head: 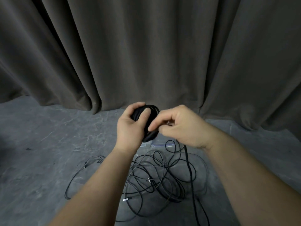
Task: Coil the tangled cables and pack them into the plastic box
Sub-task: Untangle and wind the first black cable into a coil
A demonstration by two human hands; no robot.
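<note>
I see the left hand [130, 128] gripping a black coiled cable [150, 123], thumb pressed over the loops, held up in front of the grey curtain [146, 54]. The right hand [180, 126] pinches the cable's loose strand at the coil. Below, tangled cables [154, 176] sprawl on the grey floor [40, 152], with the clear plastic box [158, 142] just beyond them, mostly hidden by the hands.

A black coiled cable [150, 115] is held up; loose black cables [156, 175] lie tangled on the floor beside a clear plastic box [160, 142]
</note>
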